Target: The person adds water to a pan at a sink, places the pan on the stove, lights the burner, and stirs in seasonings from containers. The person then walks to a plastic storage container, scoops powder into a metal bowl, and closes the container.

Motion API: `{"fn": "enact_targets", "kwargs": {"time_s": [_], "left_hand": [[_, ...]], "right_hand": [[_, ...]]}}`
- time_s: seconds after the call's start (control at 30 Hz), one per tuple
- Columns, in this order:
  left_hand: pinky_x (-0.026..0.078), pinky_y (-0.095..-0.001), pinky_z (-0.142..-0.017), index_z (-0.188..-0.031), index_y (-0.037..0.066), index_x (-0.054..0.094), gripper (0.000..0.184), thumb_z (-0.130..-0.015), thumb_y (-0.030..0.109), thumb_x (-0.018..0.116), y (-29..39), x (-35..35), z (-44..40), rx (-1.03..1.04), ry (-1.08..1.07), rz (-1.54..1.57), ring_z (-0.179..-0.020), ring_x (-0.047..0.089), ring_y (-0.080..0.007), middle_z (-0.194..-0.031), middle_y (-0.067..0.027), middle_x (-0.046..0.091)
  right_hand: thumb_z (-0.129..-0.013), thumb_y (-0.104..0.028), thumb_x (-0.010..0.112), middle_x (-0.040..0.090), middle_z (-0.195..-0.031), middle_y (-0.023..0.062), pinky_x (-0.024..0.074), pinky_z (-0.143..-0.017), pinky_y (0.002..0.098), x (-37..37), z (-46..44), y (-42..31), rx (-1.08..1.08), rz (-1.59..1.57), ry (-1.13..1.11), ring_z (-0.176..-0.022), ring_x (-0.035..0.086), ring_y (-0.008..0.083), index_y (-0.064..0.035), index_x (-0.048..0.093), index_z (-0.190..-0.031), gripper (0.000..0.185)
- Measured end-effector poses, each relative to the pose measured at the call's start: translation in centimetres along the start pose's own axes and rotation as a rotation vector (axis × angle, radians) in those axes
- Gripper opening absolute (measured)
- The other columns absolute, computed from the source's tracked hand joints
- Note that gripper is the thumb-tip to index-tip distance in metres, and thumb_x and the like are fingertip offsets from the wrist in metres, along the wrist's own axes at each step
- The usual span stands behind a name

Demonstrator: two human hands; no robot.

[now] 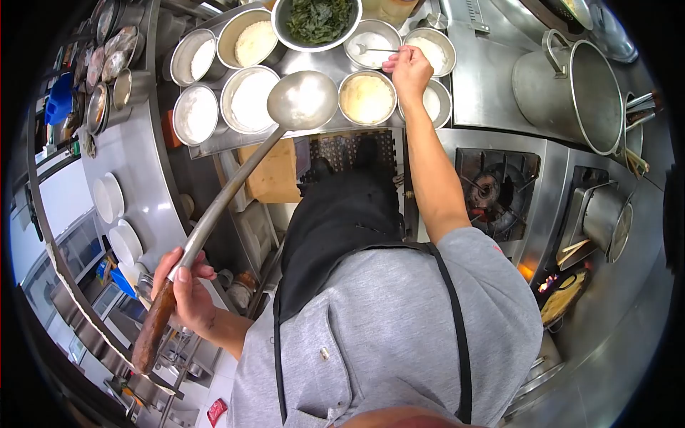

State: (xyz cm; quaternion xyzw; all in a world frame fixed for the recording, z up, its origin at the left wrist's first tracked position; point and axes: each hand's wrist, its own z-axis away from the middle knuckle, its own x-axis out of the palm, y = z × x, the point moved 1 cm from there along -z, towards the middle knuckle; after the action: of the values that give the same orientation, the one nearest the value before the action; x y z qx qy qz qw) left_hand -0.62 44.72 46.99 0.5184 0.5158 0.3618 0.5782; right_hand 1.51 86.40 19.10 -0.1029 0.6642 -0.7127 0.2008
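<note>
My left hand [187, 289] grips the wooden end of a large long-handled ladle [227, 194]. The ladle's round metal bowl is held above the row of metal containers and looks empty, though glare hides some of its inside. My right hand [410, 70] pinches a small metal spoon [378, 50] over a round container of white powder [369, 37]. Beneath that hand is a container of yellowish powder [367, 100], and another with white contents [431, 102] is partly covered by my wrist. A bowl of dark green leaves [315, 20] stands behind.
More containers of white contents [250, 98] fill the left of the counter. At right are a gas burner [495, 187], a tall stockpot [564, 89] and a pan of yellow food [564, 299] near a flame. White bowls [109, 197] line the left shelf.
</note>
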Motion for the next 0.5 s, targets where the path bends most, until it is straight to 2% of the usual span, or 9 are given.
{"fn": "enact_targets", "kwargs": {"time_s": [0.17,0.27,0.5], "left_hand": [[0.054,-0.0298,-0.048,-0.108,-0.013,0.059,0.032,-0.084,0.009,0.059,-0.3,0.2,-0.1,-0.005,0.002,0.048,-0.062,0.065,-0.0273,-0.093,-0.026,0.06],[0.054,-0.0303,-0.049,-0.108,-0.012,0.059,0.032,-0.084,0.008,0.059,-0.7,0.2,-0.1,-0.011,-0.009,0.069,-0.064,0.065,-0.0277,-0.093,-0.0262,0.06],[0.055,-0.031,-0.05,-0.108,-0.012,0.059,0.031,-0.083,0.007,0.058,-0.8,1.2,-0.3,0.009,-0.018,0.079,-0.067,0.066,-0.028,-0.093,-0.0261,0.06]], "right_hand": [[-0.096,-0.006,0.041,0.062,-0.075,0.019,0.0581,-0.053,0.0354,-0.4,-0.1,0.7,0.218,-0.251,0.05,-0.059,0.066,0.0255,0.0087,0.053,-0.095,0.019],[-0.096,-0.005,0.04,0.062,-0.074,0.0195,0.0572,-0.049,0.0344,-1.0,-0.3,1.5,0.247,-0.385,0.086,-0.057,0.065,0.0258,0.0097,0.052,-0.094,0.019],[-0.094,-0.004,0.04,0.061,-0.077,0.0198,0.0578,-0.051,0.0357,-3.2,-0.1,-0.3,0.231,-0.415,0.116,-0.058,0.065,0.0264,0.0095,0.05,-0.097,0.017]]}}
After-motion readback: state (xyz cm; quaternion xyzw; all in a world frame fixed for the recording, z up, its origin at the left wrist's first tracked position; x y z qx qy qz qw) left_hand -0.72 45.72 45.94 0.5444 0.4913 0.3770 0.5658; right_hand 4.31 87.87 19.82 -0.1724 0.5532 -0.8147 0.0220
